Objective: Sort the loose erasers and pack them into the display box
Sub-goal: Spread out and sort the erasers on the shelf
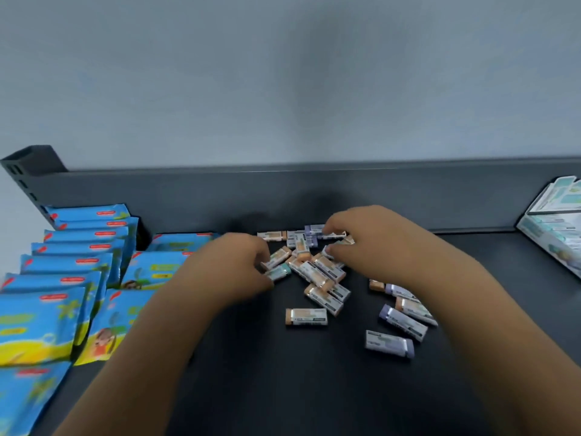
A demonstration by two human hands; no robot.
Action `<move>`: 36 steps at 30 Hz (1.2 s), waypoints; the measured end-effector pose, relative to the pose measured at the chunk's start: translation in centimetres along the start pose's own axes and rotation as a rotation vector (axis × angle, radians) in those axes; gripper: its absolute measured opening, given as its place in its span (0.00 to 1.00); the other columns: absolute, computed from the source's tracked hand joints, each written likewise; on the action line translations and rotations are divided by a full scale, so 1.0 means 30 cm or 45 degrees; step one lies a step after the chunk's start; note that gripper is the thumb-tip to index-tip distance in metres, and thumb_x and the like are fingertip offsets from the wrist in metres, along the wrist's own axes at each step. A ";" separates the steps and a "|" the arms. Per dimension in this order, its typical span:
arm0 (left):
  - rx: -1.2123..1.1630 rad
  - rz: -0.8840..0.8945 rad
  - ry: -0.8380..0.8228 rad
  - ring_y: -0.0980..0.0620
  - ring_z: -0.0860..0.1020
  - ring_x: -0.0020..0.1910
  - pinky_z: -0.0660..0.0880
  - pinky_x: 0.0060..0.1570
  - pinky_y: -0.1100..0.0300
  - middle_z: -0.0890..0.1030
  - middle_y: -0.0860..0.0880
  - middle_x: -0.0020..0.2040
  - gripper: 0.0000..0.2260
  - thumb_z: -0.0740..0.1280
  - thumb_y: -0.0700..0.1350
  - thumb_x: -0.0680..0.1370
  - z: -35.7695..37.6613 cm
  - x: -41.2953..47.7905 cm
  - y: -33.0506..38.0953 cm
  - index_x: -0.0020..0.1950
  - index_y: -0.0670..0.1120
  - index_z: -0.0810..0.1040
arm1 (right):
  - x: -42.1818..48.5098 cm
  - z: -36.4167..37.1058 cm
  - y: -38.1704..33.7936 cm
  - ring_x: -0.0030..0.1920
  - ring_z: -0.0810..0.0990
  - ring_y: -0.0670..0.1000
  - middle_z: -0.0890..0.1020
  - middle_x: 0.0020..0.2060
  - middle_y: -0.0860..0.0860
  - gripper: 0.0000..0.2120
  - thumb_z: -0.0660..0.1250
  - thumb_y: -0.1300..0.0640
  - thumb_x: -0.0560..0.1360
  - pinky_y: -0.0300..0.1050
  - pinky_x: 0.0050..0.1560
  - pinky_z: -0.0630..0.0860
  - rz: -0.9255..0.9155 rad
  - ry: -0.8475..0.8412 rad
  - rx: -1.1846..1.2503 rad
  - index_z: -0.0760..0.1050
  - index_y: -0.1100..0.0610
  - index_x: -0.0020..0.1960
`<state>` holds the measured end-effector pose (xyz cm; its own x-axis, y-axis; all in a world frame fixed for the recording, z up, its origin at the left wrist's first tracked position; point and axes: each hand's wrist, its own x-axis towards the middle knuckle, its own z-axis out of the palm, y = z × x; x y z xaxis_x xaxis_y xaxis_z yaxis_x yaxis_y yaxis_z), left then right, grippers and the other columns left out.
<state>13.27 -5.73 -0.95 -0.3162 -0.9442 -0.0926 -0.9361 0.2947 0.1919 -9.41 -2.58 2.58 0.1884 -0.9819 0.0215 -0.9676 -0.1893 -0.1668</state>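
Pinching erasers (pixel 317 272), left hand (pixel 232 265); right hand (pixel 364 243) likewise.

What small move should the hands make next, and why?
Probably the left hand should draw the green-ended eraser at its fingertips aside, away from the heap of erasers. They lie mixed, orange, purple and green ends together, so sorting by colour likely comes before packing the display box at the right edge.

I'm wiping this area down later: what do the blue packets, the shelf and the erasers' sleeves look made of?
Blue packets: glossy plastic film, given sheen and soft edges. Shelf: probably painted metal, matte dark grey, thin folded lip. Erasers: sleeves look like printed paper; too blurred to confirm.
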 end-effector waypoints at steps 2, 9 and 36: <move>0.016 0.015 -0.053 0.51 0.79 0.52 0.79 0.54 0.52 0.80 0.55 0.50 0.12 0.73 0.57 0.71 0.012 0.007 0.004 0.49 0.54 0.79 | -0.003 0.006 -0.035 0.59 0.78 0.51 0.80 0.59 0.47 0.15 0.63 0.46 0.79 0.53 0.59 0.77 -0.007 0.022 0.025 0.77 0.46 0.64; 0.079 -0.037 0.018 0.49 0.78 0.47 0.76 0.44 0.55 0.79 0.51 0.47 0.08 0.70 0.53 0.73 0.043 0.020 0.024 0.47 0.51 0.78 | 0.007 0.051 -0.062 0.58 0.78 0.52 0.81 0.57 0.47 0.14 0.64 0.48 0.78 0.52 0.57 0.77 0.065 -0.013 -0.032 0.78 0.45 0.62; -0.094 -0.064 0.266 0.52 0.78 0.42 0.80 0.44 0.52 0.80 0.53 0.41 0.06 0.67 0.52 0.71 -0.031 -0.089 0.043 0.43 0.52 0.78 | -0.024 0.142 0.112 0.37 0.75 0.53 0.72 0.38 0.50 0.15 0.68 0.46 0.71 0.45 0.36 0.72 0.428 0.082 -0.165 0.74 0.56 0.32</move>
<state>13.03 -2.98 0.47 -0.2238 -0.9696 0.0993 -0.9335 0.2425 0.2640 -12.09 -2.48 -2.21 -0.1507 -0.9874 0.0493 -0.9877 0.1483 -0.0490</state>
